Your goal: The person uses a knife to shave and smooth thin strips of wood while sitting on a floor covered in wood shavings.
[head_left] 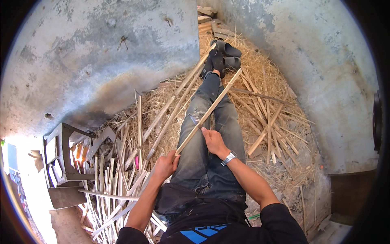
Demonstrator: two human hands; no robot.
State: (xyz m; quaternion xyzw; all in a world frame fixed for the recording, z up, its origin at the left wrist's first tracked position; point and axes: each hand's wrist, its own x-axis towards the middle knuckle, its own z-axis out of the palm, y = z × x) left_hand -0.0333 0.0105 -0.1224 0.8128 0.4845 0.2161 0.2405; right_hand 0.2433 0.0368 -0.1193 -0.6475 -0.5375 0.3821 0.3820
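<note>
A long, thin wooden strip [215, 104] slants across my outstretched legs [225, 126], from my lap up toward my feet. Its lower end is in my left hand [165, 166], whose fingers are closed around it beside my thigh. Farther up, my right hand [215, 142], with a metal watch [228, 157] on the wrist, is closed at the strip's edge. The thumb side touches the wood, while the curled fingertips are mostly hidden. A small pale patch [194, 120] shows at the knee of my jeans beside the strip.
Many cut strips [109, 195] lie heaped at my left; another loose pile [270, 126] is at my right. Two long strips [172, 116] run along my left leg. Straw and shavings [260, 67] cover the ground. A metal frame [67, 154] and curved grey walls [101, 53] stand around.
</note>
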